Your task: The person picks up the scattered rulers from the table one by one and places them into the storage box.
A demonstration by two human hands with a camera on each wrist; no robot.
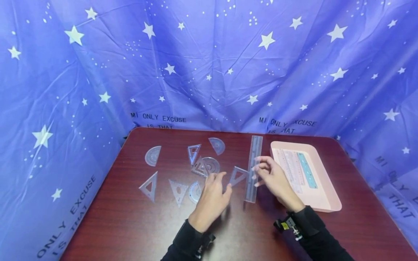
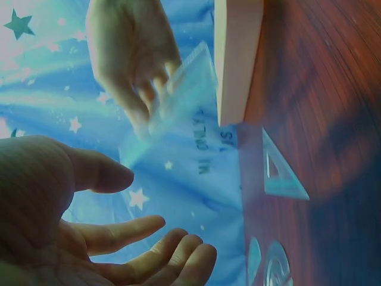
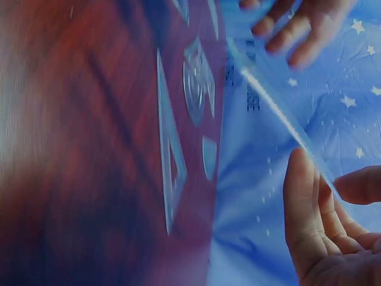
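A long clear ruler [image 1: 256, 148] is raised off the table, pinched between the thumb and fingers of my right hand [image 1: 273, 178]. The right wrist view shows the ruler [image 3: 277, 110] nearly edge-on in that grip. My left hand [image 1: 213, 198] hovers above the table with relaxed fingers and nothing held; in the left wrist view the thumb and fingers [image 2: 178, 259] are apart. Between the hands lies a clear set square [image 1: 234, 178]. Partly behind the left hand is a small protractor [image 1: 194, 192], and beyond it a set square overlaps a round-edged protractor [image 1: 213, 165].
At the right stands a pink tray [image 1: 329, 181] with several clear rulers and a teal ruler [image 1: 307, 170]. More protractors [image 1: 152, 156] and set squares [image 1: 151, 186] lie on the left of the brown table [image 1: 130, 224]. A starry blue curtain [image 1: 209, 54] surrounds the table's back and sides.
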